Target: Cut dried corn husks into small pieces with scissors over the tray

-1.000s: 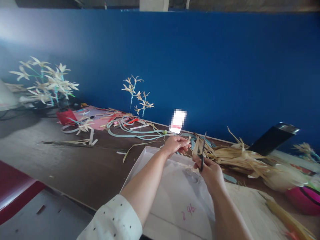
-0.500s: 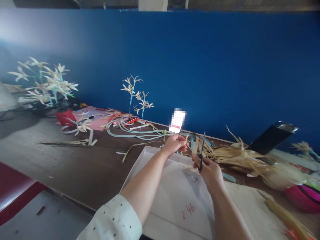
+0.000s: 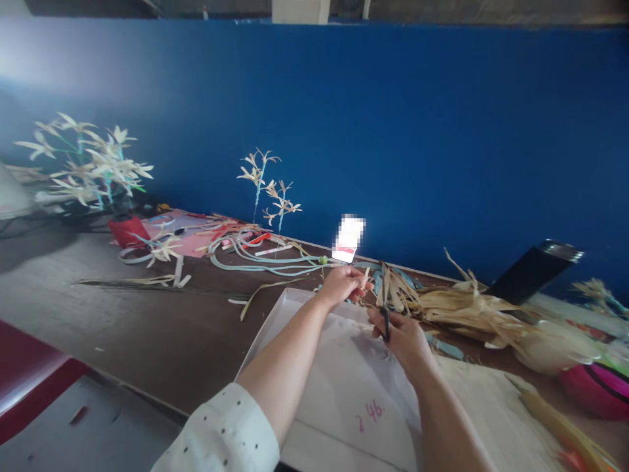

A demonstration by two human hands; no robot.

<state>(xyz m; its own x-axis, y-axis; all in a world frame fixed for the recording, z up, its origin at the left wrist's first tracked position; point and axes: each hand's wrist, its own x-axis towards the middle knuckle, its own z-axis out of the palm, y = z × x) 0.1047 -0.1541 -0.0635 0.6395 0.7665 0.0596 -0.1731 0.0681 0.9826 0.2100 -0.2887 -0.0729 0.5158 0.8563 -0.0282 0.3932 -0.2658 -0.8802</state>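
My left hand (image 3: 344, 286) pinches a small pale strip of dried husk (image 3: 367, 273) above the far edge of a white box lid (image 3: 314, 380). Close by on the right, my right hand (image 3: 400, 337) is closed around black-handled scissors (image 3: 386, 322), whose blades point away from me and are hard to make out against the husks. Dried corn husks (image 3: 457, 308) lie in a loose bundle just beyond and to the right of both hands. Small scraps sit in the lid near my right wrist.
A lit phone (image 3: 348, 242) leans against the blue wall. Left of it lie pale blue cords (image 3: 260, 265) and husk flowers (image 3: 260, 170). More husk flowers stand in a red pot (image 3: 128, 231). A black object (image 3: 533, 269) and a pink bowl-like item (image 3: 597, 390) are on the right.
My right hand has shifted slightly left and toward my left hand, with the scissors tipped lower. My left hand has barely moved.
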